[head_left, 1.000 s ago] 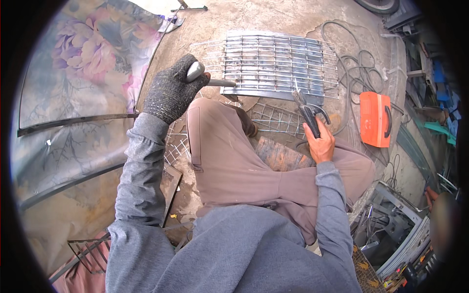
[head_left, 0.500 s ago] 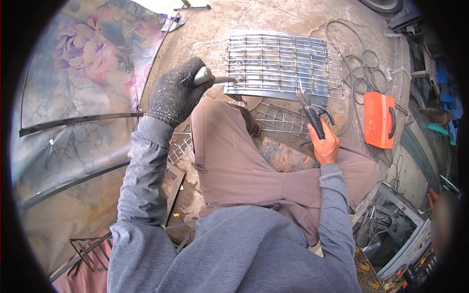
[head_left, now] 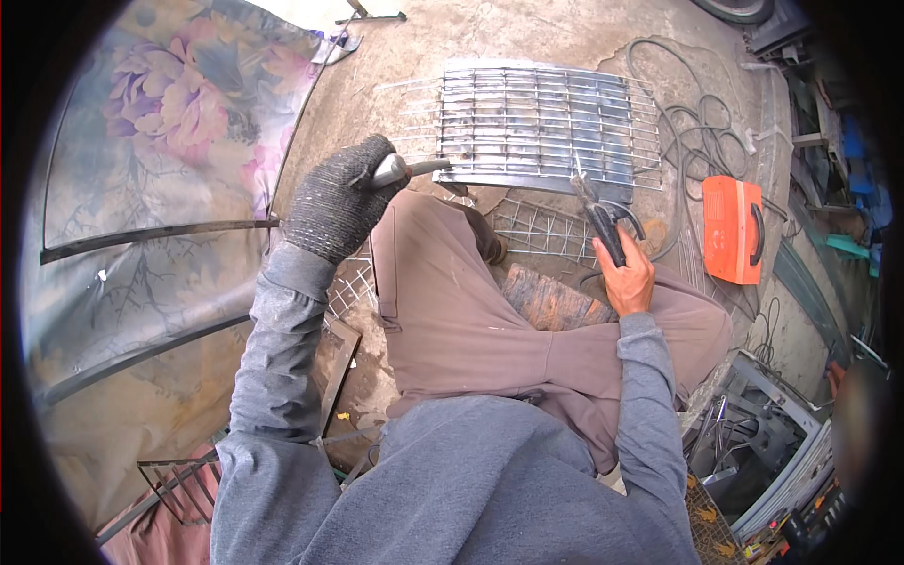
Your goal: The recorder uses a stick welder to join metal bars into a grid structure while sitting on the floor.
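My left hand (head_left: 344, 198), in a dark knitted glove, is closed around a grey metal hand tool (head_left: 390, 171) with a rounded body and a dark tapered tip. The tip lies at the near left edge of a welded wire grid (head_left: 532, 118); whether it touches cannot be told. Bare, my right hand (head_left: 625, 280) grips a black welding electrode holder (head_left: 603, 226) by its handle. Its worn jaws point away from me, over the grid's near edge. Beneath the crossed rods of the grid is a shiny metal sheet (head_left: 603, 127).
An orange machine (head_left: 730, 231) with a black handle stands at the right, near coiled cables (head_left: 702, 141). A wooden block (head_left: 554, 299) and another wire mesh (head_left: 546, 231) lie between and before my legs. A flowered sheet (head_left: 169, 113) on a frame borders the left; metal scraps (head_left: 753, 424) fill the lower right.
My left hand has come slightly toward me, and the tool's tip has shifted left along the grid's near edge. My right hand and the electrode holder have stayed nearly still.
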`<state>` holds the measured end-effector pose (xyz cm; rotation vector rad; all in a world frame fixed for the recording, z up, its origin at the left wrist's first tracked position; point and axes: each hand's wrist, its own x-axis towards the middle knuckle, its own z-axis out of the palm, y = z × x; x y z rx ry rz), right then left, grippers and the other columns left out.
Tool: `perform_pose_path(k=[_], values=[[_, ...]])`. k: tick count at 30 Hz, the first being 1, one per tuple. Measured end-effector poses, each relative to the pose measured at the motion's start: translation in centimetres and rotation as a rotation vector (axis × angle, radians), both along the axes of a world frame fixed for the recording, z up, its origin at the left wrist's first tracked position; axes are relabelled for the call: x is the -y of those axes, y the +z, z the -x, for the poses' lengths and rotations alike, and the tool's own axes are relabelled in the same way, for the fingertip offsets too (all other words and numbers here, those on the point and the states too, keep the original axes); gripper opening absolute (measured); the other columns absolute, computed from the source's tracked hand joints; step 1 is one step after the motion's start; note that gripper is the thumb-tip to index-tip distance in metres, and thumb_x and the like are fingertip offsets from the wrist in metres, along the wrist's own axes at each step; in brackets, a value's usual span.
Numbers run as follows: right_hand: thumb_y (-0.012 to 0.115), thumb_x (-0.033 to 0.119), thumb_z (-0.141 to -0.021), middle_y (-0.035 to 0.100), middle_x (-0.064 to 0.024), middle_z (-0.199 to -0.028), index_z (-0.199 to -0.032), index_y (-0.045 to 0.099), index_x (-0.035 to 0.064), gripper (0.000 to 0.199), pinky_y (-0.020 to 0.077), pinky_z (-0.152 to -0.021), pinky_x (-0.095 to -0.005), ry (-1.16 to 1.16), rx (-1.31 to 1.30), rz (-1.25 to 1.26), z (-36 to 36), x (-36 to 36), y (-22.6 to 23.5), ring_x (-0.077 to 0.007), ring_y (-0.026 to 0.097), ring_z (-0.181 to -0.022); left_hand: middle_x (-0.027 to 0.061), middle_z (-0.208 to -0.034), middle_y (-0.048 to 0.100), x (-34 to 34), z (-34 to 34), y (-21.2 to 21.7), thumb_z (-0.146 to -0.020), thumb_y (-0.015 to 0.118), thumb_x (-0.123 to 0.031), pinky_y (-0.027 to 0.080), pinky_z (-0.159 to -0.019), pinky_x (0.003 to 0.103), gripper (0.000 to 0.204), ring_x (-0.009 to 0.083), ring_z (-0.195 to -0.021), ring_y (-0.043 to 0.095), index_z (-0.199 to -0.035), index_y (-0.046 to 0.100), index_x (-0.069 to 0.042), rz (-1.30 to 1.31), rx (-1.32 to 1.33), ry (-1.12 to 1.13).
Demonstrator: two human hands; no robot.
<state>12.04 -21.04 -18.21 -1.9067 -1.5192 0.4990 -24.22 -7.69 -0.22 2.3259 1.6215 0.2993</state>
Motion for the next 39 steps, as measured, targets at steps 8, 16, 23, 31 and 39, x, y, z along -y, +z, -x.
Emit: perform_pose_path(k=[8, 16, 23, 31, 39], values=[[0.08, 0.03, -0.088, 0.073, -0.0207, -0.109, -0.12, 0.07, 0.0008, 0.045, 0.0568, -0.085, -0.0422, -0.011, -0.021, 0.012, 0.1, 0.0, 0.4, -0.0373, 0.072, -0.098, 0.016, -0.082, 0.065, 1.6, 0.6, -1.9, -0.093, 0.075, -0.033, 0.052, -0.066, 0.044, 0.028, 0.035, -0.076, 0.066, -0.099, 0.065, -0.008, -0.067, 0.001, -0.067], [0.08, 0.033, -0.087, 0.073, -0.0204, -0.11, -0.122, 0.07, 0.0025, 0.047, 0.0568, -0.085, -0.0423, 0.006, -0.001, 0.034, 0.3, 0.2, 0.0, -0.0373, 0.072, -0.098, 0.0152, -0.087, 0.065, 3.6, 0.5, -3.4, -0.092, 0.073, -0.026, 0.053, -0.068, 0.047, 0.021, 0.0373, -0.08, 0.066, -0.1, 0.067, -0.008, -0.07, -0.068, -0.125], [0.08, 0.034, -0.087, 0.073, -0.0205, -0.111, -0.122, 0.07, 0.0027, 0.047, 0.0564, -0.086, -0.0423, 0.007, -0.007, 0.05, 0.2, 0.3, 0.2, -0.0373, 0.071, -0.1, 0.0143, -0.087, 0.066, 7.1, 0.9, -4.6, -0.095, 0.069, -0.032, 0.053, -0.065, 0.047, 0.021, 0.037, -0.076, 0.067, -0.096, 0.065, -0.011, -0.069, -0.049, -0.069], [0.08, 0.034, -0.088, 0.073, -0.0193, -0.112, -0.122, 0.071, 0.0029, 0.047, 0.0566, -0.086, -0.0417, 0.048, 0.017, 0.03, 0.3, 0.4, -0.1, -0.0368, 0.071, -0.1, 0.0164, -0.086, 0.065, 6.0, -0.9, -3.6, -0.096, 0.069, -0.031, 0.052, -0.065, 0.048, 0.022, 0.039, -0.076, 0.067, -0.096, 0.063, -0.01, -0.036, 0.008, 0.049], [0.08, 0.032, -0.087, 0.073, -0.02, -0.114, -0.122, 0.07, 0.0008, 0.048, 0.0564, -0.087, -0.0408, 0.117, 0.031, 0.044, 0.6, 0.4, 0.1, -0.0361, 0.072, -0.101, 0.0169, -0.084, 0.065, 4.6, -0.9, -3.1, -0.095, 0.07, -0.028, 0.052, -0.066, 0.048, 0.019, 0.0393, -0.077, 0.066, -0.097, 0.062, -0.01, 0.004, -0.021, -0.014]])
